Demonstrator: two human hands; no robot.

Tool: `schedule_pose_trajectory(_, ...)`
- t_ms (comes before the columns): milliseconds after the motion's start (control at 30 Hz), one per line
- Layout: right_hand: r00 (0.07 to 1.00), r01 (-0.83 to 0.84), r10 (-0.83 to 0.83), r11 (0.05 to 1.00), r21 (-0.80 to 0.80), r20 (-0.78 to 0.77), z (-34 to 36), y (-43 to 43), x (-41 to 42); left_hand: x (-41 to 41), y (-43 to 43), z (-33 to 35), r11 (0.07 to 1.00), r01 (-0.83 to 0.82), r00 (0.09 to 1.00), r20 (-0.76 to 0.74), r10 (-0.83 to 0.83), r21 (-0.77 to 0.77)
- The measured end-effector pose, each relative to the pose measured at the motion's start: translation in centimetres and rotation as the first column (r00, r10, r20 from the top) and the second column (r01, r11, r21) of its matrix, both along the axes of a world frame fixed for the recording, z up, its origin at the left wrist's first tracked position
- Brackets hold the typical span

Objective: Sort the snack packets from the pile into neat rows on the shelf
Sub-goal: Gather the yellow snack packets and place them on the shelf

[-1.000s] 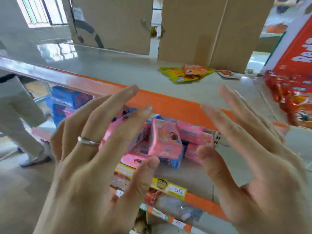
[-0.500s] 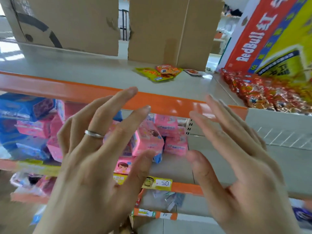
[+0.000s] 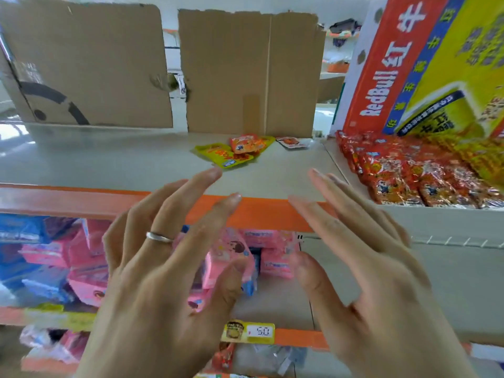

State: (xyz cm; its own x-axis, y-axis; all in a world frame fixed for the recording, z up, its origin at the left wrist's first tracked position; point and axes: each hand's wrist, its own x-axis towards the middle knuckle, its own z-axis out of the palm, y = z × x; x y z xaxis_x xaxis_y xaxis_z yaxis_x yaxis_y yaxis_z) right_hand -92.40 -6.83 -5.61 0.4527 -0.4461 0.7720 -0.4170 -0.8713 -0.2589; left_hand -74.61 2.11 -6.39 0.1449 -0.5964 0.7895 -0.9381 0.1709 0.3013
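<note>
A small pile of snack packets lies near the back of the grey shelf (image 3: 109,159): a yellow-green packet (image 3: 218,155), an orange packet (image 3: 246,144) on top of it, and a small clear-edged packet (image 3: 293,142) just to the right. My left hand (image 3: 163,268), with a ring, and my right hand (image 3: 368,268) are raised in front of the shelf's orange edge (image 3: 259,211). Both have straight, spread fingers and hold nothing. They are short of the packets.
Two cardboard sheets (image 3: 90,66) (image 3: 251,75) stand at the shelf's back. On the right, rows of red snack bags (image 3: 409,173) lie below a RedBull carton (image 3: 425,64). The shelf below holds pink boxes (image 3: 226,257) and blue packs (image 3: 24,230).
The view has risen and swung right, so the top shelf and the packets look closer. Both hands keep the same spread pose and sit higher against the shelf edge.
</note>
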Motion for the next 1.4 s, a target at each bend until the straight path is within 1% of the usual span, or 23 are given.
schedule_pose_trajectory(33, 1.000, -0.006, 0.006, 1.000, -0.004, 0.007, 0.1, -0.3, 0.1, 0.4, -0.3, -0.2, 0.998, -0.062, 0.992, 0.107, 0.062, -0.006)
schedule_pose_trajectory(133, 0.999, -0.016, 0.017, 0.999, 0.032, -0.033, 0.7, -2.1, 0.5, 1.0, -1.6, 0.9, 0.985, -0.163, 0.983, 0.095, 0.157, 0.061)
schedule_pose_trajectory(200, 0.998, -0.012, 0.014, 0.999, 0.030, -0.057, 0.6, -3.3, 0.7, 1.5, -3.1, 0.9, 0.969, -0.232, 0.966, 0.135, 0.220, 0.088)
schedule_pose_trajectory(400, 0.999, -0.041, 0.040, 0.999, -0.017, -0.019, 1.9, -7.7, 3.0, 4.8, -7.4, 2.4, 0.941, -0.306, 0.932, 0.247, 0.266, 0.142)
schedule_pose_trajectory(467, 1.000, -0.021, 0.020, 0.999, -0.036, -0.021, 2.7, -9.3, 4.1, 6.3, -9.4, 3.3, 0.932, -0.310, 0.932, 0.251, 0.260, 0.187)
schedule_pose_trajectory(533, 0.999, 0.004, -0.006, 0.999, -0.036, -0.054, 3.4, -10.6, 5.0, 7.7, -11.3, 3.9, 0.915, -0.315, 0.928, 0.286, 0.240, 0.253)
schedule_pose_trajectory(633, 0.996, 0.018, -0.020, 1.000, -0.023, -0.087, 4.0, -12.5, 6.6, 9.0, -13.8, 4.7, 0.856, -0.353, 0.903, 0.376, 0.207, 0.377)
schedule_pose_trajectory(700, 0.994, 0.019, -0.018, 1.000, 0.012, -0.107, 3.8, -13.6, 7.4, 9.6, -15.1, 4.8, 0.803, -0.403, 0.888, 0.399, 0.228, 0.438)
schedule_pose_trajectory(767, 0.987, 0.005, 0.006, 0.998, 0.070, -0.159, 3.1, -14.2, 7.8, 10.0, -16.0, 4.6, 0.786, -0.433, 0.870, 0.432, 0.237, 0.442)
schedule_pose_trajectory(833, 0.976, -0.027, 0.053, 0.992, 0.126, -0.211, 2.6, -14.5, 7.9, 10.5, -16.5, 4.4, 0.798, -0.433, 0.860, 0.459, 0.225, 0.420)
schedule_pose_trajectory(933, 0.979, -0.044, 0.065, 0.993, 0.112, -0.192, 2.3, -14.4, 8.0, 11.1, -16.4, 3.9, 0.812, -0.441, 0.833, 0.511, 0.211, 0.383)
schedule_pose_trajectory(967, 0.980, -0.040, 0.062, 0.993, 0.115, -0.190, 2.3, -14.4, 8.1, 11.3, -16.2, 3.9, 0.829, -0.438, 0.826, 0.521, 0.216, 0.349)
schedule_pose_trajectory(1033, 0.980, -0.034, 0.055, 0.993, 0.110, -0.190, 2.2, -14.3, 8.2, 11.8, -15.7, 4.1, 0.889, -0.398, 0.834, 0.492, 0.249, 0.225)
schedule_pose_trajectory(1100, 0.981, -0.015, 0.032, 0.996, 0.089, -0.192, 2.2, -14.3, 8.1, 11.9, -14.9, 4.9, 0.935, -0.349, 0.865, 0.404, 0.298, 0.057)
schedule_pose_trajectory(1167, 0.979, -0.015, 0.033, 0.996, 0.089, -0.201, 2.3, -14.1, 8.0, 11.6, -14.1, 5.8, 0.957, -0.286, 0.914, 0.288, 0.286, -0.043)
schedule_pose_trajectory(1267, 0.979, -0.029, 0.051, 0.993, 0.111, -0.198, 2.4, -14.0, 8.2, 10.4, -13.3, 7.0, 0.983, -0.143, 0.978, 0.135, 0.159, -0.119)
schedule_pose_trajectory(1400, 0.974, -0.059, 0.090, 0.986, 0.154, -0.206, 2.8, -13.7, 8.0, 8.7, -12.3, 8.2, 0.991, -0.053, 0.998, -0.031, 0.050, -0.124)
